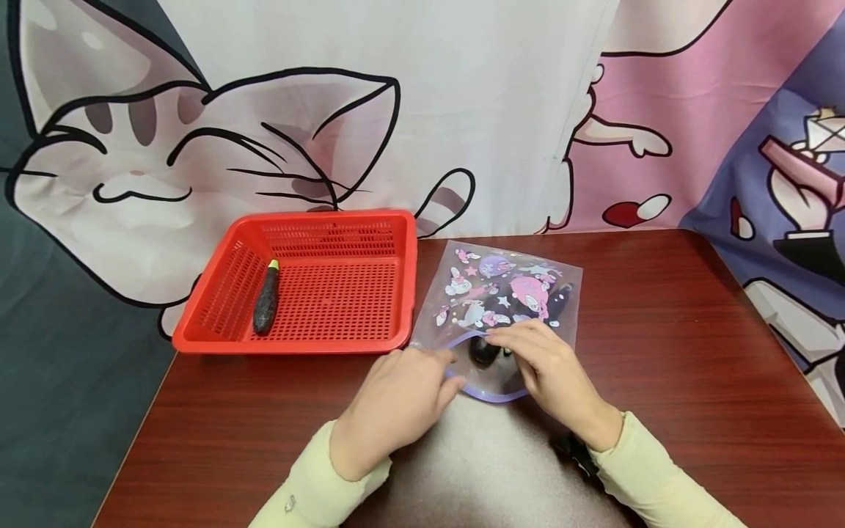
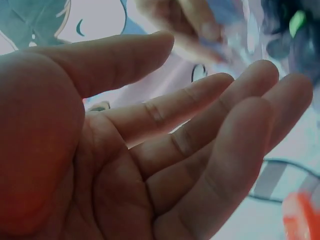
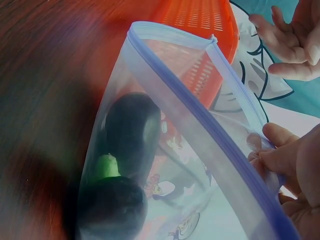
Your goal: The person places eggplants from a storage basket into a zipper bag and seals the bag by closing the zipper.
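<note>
A clear zip bag (image 1: 436,319) with a purple zip edge and printed pink and white figures stands with its mouth apart, toward the person. Inside it, dark glossy eggplants (image 3: 132,135) with a green stem end show in the right wrist view. My right hand (image 1: 557,374) pinches the bag's rim on the right, thumb and fingers on the film in the right wrist view. Beside the left of the bag's mouth is my left hand (image 1: 399,403), its palm bare and fingers loosely extended in the left wrist view, holding nothing.
A red perforated basket (image 1: 297,346) stands on the wooden table (image 1: 667,352), left of the bag. One dark eggplant (image 1: 266,301) with a light green end lies in it. A printed cat curtain (image 1: 502,110) hangs behind the table.
</note>
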The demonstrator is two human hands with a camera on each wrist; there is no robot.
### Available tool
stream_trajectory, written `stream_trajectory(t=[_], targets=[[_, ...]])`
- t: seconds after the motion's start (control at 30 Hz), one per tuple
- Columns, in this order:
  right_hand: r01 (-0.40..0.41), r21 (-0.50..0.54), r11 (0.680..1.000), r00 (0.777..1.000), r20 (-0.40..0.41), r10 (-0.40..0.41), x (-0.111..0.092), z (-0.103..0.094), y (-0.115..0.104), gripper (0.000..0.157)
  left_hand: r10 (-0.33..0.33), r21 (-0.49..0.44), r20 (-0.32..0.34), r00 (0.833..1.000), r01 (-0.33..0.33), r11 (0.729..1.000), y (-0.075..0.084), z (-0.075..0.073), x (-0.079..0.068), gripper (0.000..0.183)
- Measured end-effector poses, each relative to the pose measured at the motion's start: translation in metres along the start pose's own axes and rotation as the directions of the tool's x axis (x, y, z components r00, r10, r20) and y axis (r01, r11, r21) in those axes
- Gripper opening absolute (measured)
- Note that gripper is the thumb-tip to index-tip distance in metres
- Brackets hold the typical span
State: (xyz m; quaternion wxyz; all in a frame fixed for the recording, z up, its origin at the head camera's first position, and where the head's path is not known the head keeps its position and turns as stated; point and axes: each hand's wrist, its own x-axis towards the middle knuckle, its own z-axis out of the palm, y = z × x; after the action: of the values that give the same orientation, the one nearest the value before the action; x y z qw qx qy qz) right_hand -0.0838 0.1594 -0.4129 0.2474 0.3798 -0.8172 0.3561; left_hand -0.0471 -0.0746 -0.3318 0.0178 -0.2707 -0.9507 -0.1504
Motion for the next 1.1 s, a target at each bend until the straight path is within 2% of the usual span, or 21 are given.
stream_trajectory(t=[0.23,0.33,0.6,0.83,1.1], targets=[[0.006,-0.008,1.000,1.000,0.001,-0.006,0.000,0.001,0.001,0.039,-0.095,-0.045,0.007,0.995,0.095,0.994,-0.024,-0.023,0.003,0.027],[0.009,-0.006,1.000,1.000,-0.001,-0.009,0.000,0.001,0.002,0.038,-0.145,-0.025,0.012,0.989,0.145,0.989,-0.038,-0.034,0.004,0.028],[0.012,-0.002,1.000,1.000,-0.002,-0.012,0.000,0.001,0.002,0.038,-0.259,-0.007,0.055,0.964,0.260,0.966,-0.082,-0.063,0.014,0.038],[0.015,0.002,1.000,1.000,-0.005,-0.015,0.000,0.002,0.001,0.039,-0.319,0.001,0.040,0.947,0.319,0.948,-0.117,-0.079,0.023,0.039],[0.019,0.000,1.000,1.000,-0.002,-0.019,0.000,0.002,0.002,0.038,-0.428,-0.022,0.021,0.904,0.428,0.903,-0.160,-0.085,0.031,0.040]])
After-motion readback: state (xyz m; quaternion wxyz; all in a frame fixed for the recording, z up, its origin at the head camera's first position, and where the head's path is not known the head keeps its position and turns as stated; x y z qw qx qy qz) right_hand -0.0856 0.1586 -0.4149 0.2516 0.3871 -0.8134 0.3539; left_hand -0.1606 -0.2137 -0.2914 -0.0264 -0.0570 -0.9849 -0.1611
